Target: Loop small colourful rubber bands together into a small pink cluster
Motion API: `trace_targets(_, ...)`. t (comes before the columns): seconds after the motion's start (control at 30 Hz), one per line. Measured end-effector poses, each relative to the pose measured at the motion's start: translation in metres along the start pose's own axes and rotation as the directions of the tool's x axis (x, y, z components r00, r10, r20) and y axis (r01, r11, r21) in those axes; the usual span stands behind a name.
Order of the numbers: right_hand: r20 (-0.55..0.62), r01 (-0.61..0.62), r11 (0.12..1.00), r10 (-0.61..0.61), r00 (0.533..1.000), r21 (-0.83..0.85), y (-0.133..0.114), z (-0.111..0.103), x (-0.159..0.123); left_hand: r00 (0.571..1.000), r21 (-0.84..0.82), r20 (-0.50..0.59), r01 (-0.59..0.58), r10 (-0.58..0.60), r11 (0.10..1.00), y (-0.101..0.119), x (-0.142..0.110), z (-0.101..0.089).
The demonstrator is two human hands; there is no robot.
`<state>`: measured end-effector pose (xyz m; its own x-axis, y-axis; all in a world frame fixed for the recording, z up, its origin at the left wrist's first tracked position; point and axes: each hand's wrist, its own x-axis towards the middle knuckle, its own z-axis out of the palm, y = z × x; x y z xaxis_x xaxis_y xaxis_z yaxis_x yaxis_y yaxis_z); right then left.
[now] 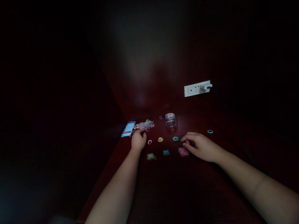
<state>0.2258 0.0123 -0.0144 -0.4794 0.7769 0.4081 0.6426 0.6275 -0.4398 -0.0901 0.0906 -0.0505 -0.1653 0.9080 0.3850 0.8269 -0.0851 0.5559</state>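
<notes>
My left hand point(139, 140) rests at the near edge of a mixed pile of small coloured hair ties point(146, 125), its thumb apart from the bent fingers. No hair tie shows in its grip. My right hand point(201, 144) hovers beside a pink heap of hair ties point(183, 151), thumb and forefinger apart. A pink spot shows between them; whether it is a hair tie is unclear. Left of its fingertips lie green hair ties point(175, 138), then yellow ones point(160, 139) and a pink one point(149, 142). Nearer are a blue heap point(166, 152) and a pale yellow heap point(151, 156).
A clear lidded jar point(171, 120) stands toward the wall, with a purple hair tie point(160, 117) to its left. A lit phone point(128, 129) lies beside the pile. At right are a blue hair tie point(210, 131) and a wall socket point(197, 88) with a plugged-in charger.
</notes>
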Motion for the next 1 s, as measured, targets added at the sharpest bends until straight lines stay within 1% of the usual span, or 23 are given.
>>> trace_targets(0.17, 0.004, 0.000, 1.000, 0.000, 1.000, -0.002, 0.001, 0.000, 0.000, 0.991, -0.181, -0.103, 0.063, -0.083, 0.981, -0.004, 0.003, -0.002)
trace_targets(0.3, 0.012, -0.003, 1.000, 0.003, 1.000, -0.003, 0.001, -0.001, 0.000, 0.984, -0.281, -0.151, 0.046, -0.091, 0.959, 0.001, 0.003, -0.002)
trace_targets(0.37, 0.008, 0.000, 1.000, 0.000, 1.000, -0.003, 0.000, -0.001, 0.001, 0.984, -0.311, -0.164, 0.010, -0.063, 0.950, 0.008, 0.000, -0.003)
trace_targets(0.43, 0.002, 0.006, 1.000, -0.006, 1.000, 0.003, -0.001, 0.000, 0.001, 0.985, -0.328, -0.169, -0.036, -0.021, 0.944, 0.021, -0.006, -0.004)
trace_targets(0.5, -0.014, 0.009, 1.000, -0.009, 1.000, 0.012, -0.003, 0.000, 0.001, 0.986, -0.340, -0.160, -0.102, 0.049, 0.935, 0.038, -0.017, -0.003)
trace_targets(0.53, -0.024, 0.011, 1.000, -0.010, 1.000, 0.018, -0.004, 0.000, 0.001, 0.983, -0.349, -0.146, -0.157, 0.112, 0.924, 0.047, -0.023, -0.002)
trace_targets(0.57, -0.037, 0.016, 1.000, -0.015, 0.999, 0.024, -0.006, 0.000, 0.001, 0.962, -0.362, -0.143, -0.271, 0.234, 0.892, 0.056, -0.031, -0.002)
trace_targets(0.63, -0.061, 0.037, 0.998, -0.035, 0.998, 0.041, -0.009, 0.001, 0.001, 0.892, -0.379, -0.121, -0.447, 0.435, 0.810, 0.074, -0.046, -0.001)
trace_targets(0.67, -0.071, 0.054, 0.997, -0.050, 0.996, 0.051, -0.011, 0.001, 0.001, 0.848, -0.390, -0.101, -0.515, 0.521, 0.763, 0.081, -0.053, -0.001)
trace_targets(0.7, -0.078, 0.071, 0.995, -0.066, 0.995, 0.063, -0.012, 0.001, 0.001, 0.806, -0.404, -0.090, -0.567, 0.585, 0.718, 0.088, -0.059, -0.001)
trace_targets(0.73, -0.085, 0.086, 0.994, -0.080, 0.993, 0.074, -0.013, 0.001, 0.001, 0.774, -0.420, -0.081, -0.598, 0.628, 0.682, 0.094, -0.064, -0.002)
trace_targets(0.77, -0.092, 0.096, 0.992, -0.088, 0.992, 0.084, -0.014, 0.001, 0.001, 0.748, -0.435, -0.076, -0.620, 0.659, 0.653, 0.098, -0.068, -0.003)
trace_targets(0.83, -0.105, 0.102, 0.989, -0.091, 0.990, 0.102, -0.014, 0.001, 0.001, 0.719, -0.458, -0.069, -0.639, 0.692, 0.618, 0.103, -0.071, -0.005)
trace_targets(0.9, -0.114, 0.105, 0.988, -0.092, 0.989, 0.114, -0.014, 0.002, 0.001, 0.708, -0.468, -0.068, -0.645, 0.703, 0.604, 0.104, -0.072, -0.007)
trace_targets(1.0, -0.119, 0.124, 0.984, -0.108, 0.987, 0.128, -0.012, 0.003, 0.000, 0.703, -0.471, -0.070, -0.649, 0.708, 0.598, 0.102, -0.071, -0.007)
